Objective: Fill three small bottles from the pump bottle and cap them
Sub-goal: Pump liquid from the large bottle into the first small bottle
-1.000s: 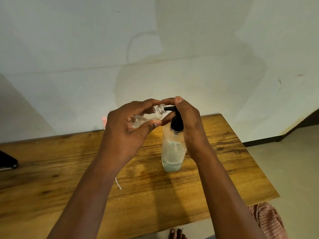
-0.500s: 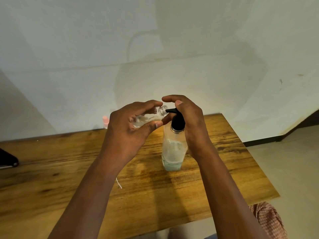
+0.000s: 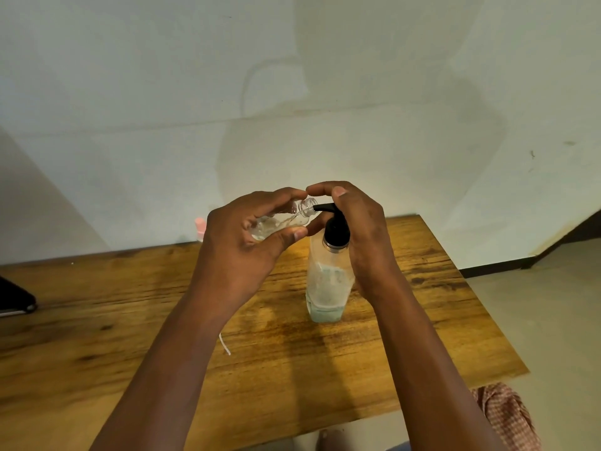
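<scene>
A small clear bottle (image 3: 282, 220) is held tilted in the left hand (image 3: 242, 247), its open mouth set at the black pump bottle (image 3: 329, 275) spout, on which the right hand (image 3: 361, 229) is laid.

Table: wooden table (image 3: 97, 320) with dark grain streaks, filling the near and middle ground.
Black object: dark item (image 3: 14, 299) at the far left edge, cut off by the frame.
White strip: small white strip (image 3: 225, 345) lying on the table near the middle.
Wall: pale wall (image 3: 162, 92) behind the table.
Cloth: checked fabric (image 3: 504, 415) at the near right, below the table edge.
Floor: light floor (image 3: 553, 320) at the right.
</scene>
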